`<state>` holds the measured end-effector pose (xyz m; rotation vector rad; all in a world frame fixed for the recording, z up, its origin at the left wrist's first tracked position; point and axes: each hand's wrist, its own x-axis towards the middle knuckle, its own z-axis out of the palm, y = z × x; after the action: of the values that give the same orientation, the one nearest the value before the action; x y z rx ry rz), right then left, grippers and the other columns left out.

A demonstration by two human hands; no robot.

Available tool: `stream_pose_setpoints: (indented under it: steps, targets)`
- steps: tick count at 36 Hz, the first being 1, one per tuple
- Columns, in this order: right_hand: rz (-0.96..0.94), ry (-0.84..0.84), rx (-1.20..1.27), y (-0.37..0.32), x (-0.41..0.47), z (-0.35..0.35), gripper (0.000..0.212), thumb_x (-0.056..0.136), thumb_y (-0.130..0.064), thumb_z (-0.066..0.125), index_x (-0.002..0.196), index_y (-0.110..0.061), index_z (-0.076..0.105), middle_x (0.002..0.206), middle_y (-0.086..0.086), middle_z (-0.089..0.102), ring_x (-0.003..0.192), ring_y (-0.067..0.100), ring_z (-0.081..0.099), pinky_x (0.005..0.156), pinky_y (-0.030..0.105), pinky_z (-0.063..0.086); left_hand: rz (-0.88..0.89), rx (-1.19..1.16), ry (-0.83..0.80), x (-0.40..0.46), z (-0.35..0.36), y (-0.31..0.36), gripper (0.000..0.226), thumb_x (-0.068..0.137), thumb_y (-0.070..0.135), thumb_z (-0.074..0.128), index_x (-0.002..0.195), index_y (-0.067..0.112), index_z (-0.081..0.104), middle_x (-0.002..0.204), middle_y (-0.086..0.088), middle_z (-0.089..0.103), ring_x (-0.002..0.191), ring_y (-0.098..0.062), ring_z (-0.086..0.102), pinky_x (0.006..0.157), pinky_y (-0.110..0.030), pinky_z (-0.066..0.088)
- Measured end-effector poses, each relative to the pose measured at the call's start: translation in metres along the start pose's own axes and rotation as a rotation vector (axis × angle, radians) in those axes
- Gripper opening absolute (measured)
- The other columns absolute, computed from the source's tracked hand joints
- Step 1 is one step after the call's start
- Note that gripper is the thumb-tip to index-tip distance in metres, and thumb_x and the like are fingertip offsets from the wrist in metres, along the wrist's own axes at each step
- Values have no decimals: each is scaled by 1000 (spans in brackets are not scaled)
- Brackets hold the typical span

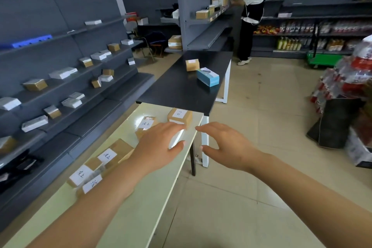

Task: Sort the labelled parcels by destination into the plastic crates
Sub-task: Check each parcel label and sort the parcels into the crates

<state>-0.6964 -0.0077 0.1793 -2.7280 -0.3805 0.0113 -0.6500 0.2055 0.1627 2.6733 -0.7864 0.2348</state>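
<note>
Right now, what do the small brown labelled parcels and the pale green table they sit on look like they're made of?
The small brown labelled parcels look like matte corrugated cardboard: tan faces, folded edges, white paper labels stuck on top. The pale green table is probably laminated board, though I can't be sure: its smooth top reflects a bright glare.

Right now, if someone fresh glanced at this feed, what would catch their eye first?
Two bare hands stretched forward: the left hand over the pale green table, the right hand past its edge, above the floor, both empty. Under and beside the left arm lie brown cardboard parcels with white handwritten labels. Beyond, a black table carries a light blue box.
</note>
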Motion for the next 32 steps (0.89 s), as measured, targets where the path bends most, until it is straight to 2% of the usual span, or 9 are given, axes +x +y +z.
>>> stream_pose_setpoints:
  steps: [5, 12, 16, 21, 24, 27, 32]
  targets:
    - [-68, -55, -4, 65, 60, -5, 53, 97, -39, 50, 146, -36, 33, 151, -10, 36, 137, 14, 34, 109, 30, 33, -108, 3, 11, 61, 36, -8, 40, 91, 36, 59, 130, 26, 55, 123, 9, 61, 109, -14, 56, 85, -29, 49]
    - [-181, -165, 3, 129, 146, -4, 53, 96, -40, 51, 146, -35, 35, 150, -10, 37, 134, 14, 37, 106, 31, 37, -285, 41, -57, 127, 73, -28, 45, 92, 38, 55, 135, 26, 52, 129, 7, 59, 114, -16, 55, 94, -28, 41]
    - [-233, -219, 24, 145, 192, 6, 53, 96, -40, 53, 145, -34, 36, 150, -10, 38, 135, 14, 38, 106, 31, 36, -382, 69, -131, 147, 89, -47, 55, 91, 46, 48, 142, 27, 42, 133, 6, 55, 119, -16, 52, 95, -30, 40]
    - [-301, -296, 5, 158, 254, 27, 52, 97, -38, 51, 146, -32, 35, 151, -10, 37, 137, 12, 34, 106, 28, 34, -480, 112, -214, 167, 117, -89, 56, 96, 40, 50, 148, 27, 32, 145, 4, 44, 130, -17, 41, 102, -30, 32]
    - [-305, -348, -17, 165, 290, 46, 52, 97, -37, 51, 146, -32, 35, 150, -10, 38, 136, 12, 35, 105, 28, 36, -532, 98, -244, 176, 142, -125, 59, 94, 44, 51, 147, 27, 32, 151, 3, 38, 135, -16, 37, 103, -30, 32]
    - [-283, -413, -39, 175, 324, 67, 52, 96, -36, 52, 145, -32, 36, 148, -10, 39, 134, 12, 36, 104, 29, 37, -579, 68, -258, 186, 163, -161, 60, 93, 46, 53, 146, 24, 36, 149, 3, 40, 136, -17, 35, 103, -32, 34]
    - [-277, -529, -88, 194, 370, 92, 52, 96, -36, 52, 145, -32, 35, 149, -11, 37, 136, 13, 34, 106, 31, 38, -620, 54, -341, 197, 193, -202, 64, 91, 47, 56, 146, 20, 38, 146, -2, 43, 136, -24, 34, 108, -33, 26]
